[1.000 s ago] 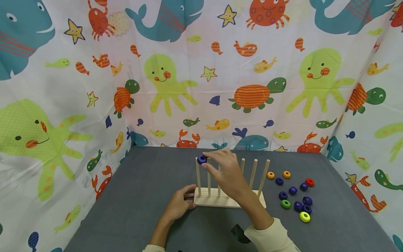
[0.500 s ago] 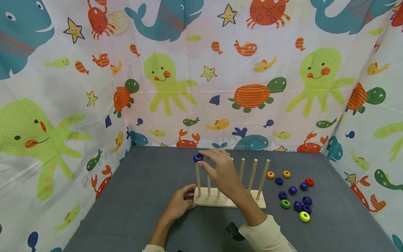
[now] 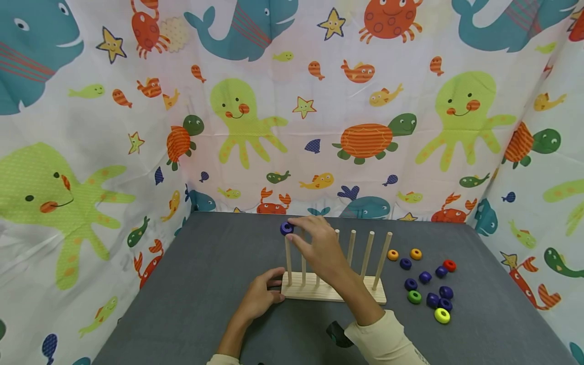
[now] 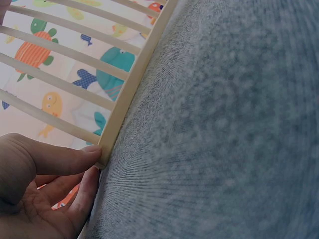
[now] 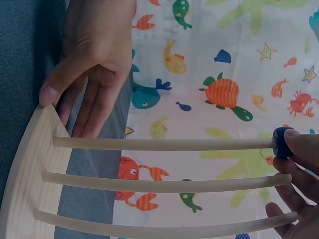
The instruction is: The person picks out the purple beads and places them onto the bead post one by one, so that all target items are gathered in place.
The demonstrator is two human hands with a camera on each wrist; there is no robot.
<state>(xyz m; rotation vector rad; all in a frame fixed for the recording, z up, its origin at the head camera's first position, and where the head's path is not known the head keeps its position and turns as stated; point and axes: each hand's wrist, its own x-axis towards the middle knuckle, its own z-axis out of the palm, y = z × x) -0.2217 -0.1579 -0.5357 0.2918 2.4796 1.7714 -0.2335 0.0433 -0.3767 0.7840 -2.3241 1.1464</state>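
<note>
Pinching bead [image 5: 283, 143] at tip of leftmost peg [image 3: 288, 261], R hand [image 3: 319, 248] is nearly closed, on its sides only, prob. leaving hole free for the peg. L hand [image 3: 259, 295], part-curled, grips base [image 3: 319, 294] end on counter [image 3: 196, 268], prob. vs. tipping.

On my head feed I see a dark blue bead [image 3: 285, 229] near the frame's centre, pinched by the right hand [image 3: 323, 248] at the leftmost peg's [image 3: 288, 261] tip — threaded or not, I can't tell. Below, the pale wooden rack [image 3: 315, 292] stands upright, the left hand [image 3: 259, 295] gripping its left end
</note>
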